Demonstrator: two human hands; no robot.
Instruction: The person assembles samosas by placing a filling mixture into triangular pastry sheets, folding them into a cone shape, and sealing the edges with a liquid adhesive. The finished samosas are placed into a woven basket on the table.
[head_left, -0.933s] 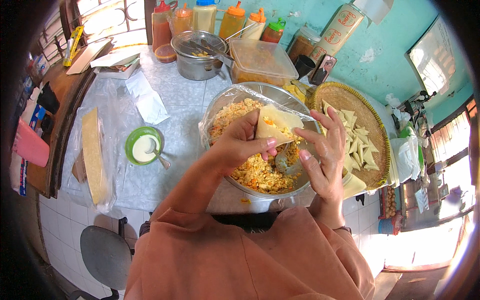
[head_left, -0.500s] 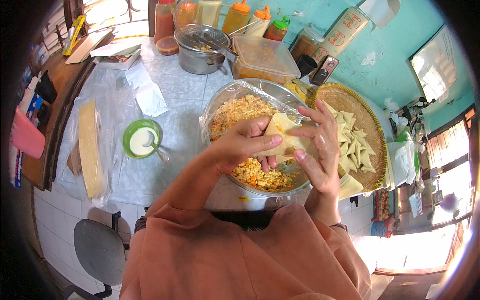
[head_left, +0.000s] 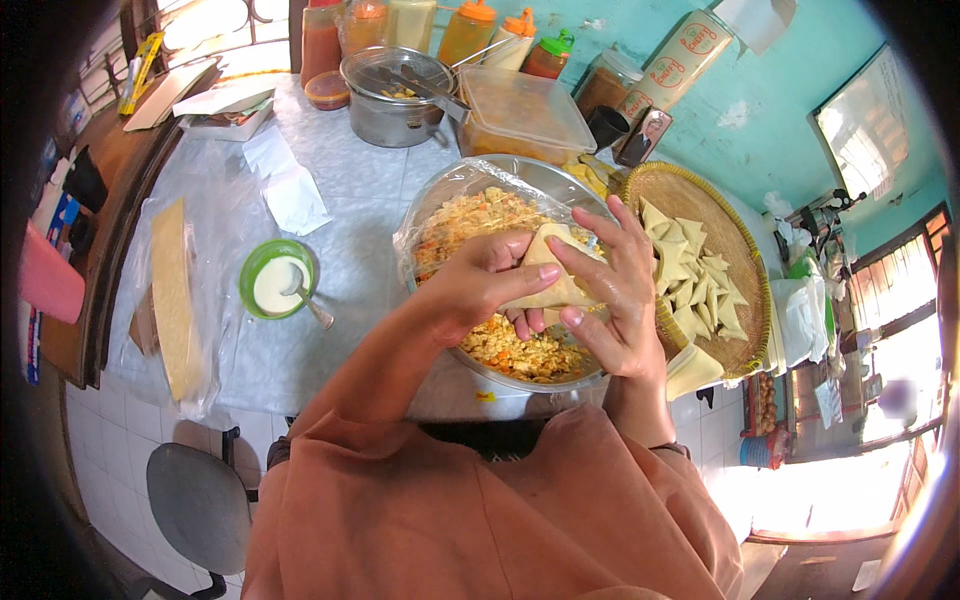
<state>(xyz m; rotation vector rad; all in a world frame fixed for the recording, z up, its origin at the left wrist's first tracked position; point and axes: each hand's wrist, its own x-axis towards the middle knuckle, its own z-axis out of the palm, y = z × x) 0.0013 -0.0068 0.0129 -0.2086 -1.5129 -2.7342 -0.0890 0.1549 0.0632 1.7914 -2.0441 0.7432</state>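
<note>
A folded triangular pastry (head_left: 552, 284), pale and thin, is pinched in my left hand (head_left: 487, 275), the thumb on top and the fingertips underneath. My right hand (head_left: 618, 290) has its fingers spread; the index fingertip touches the pastry's upper part and the thumb is by its lower corner. Below both hands stands a large steel bowl (head_left: 585, 375) of crumbly yellow-orange filling (head_left: 520, 345), partly covered with clear plastic film (head_left: 440, 205). Right of it, a round woven tray (head_left: 735, 235) carries several folded triangular pastries (head_left: 690, 270).
Left of the bowl sit a green bowl (head_left: 248, 285) of white paste with a spoon (head_left: 318, 312) and a stack of wrapper strips (head_left: 174, 290) on plastic. Behind are a steel pot (head_left: 395, 125), a lidded plastic box (head_left: 525, 110) and sauce bottles (head_left: 468, 32). More wrappers (head_left: 692, 370) lie by the tray.
My right index finger has moved up and left onto the pastry. The bit of orange filling that showed at its top is now out of sight. My left hand keeps its pinch.
</note>
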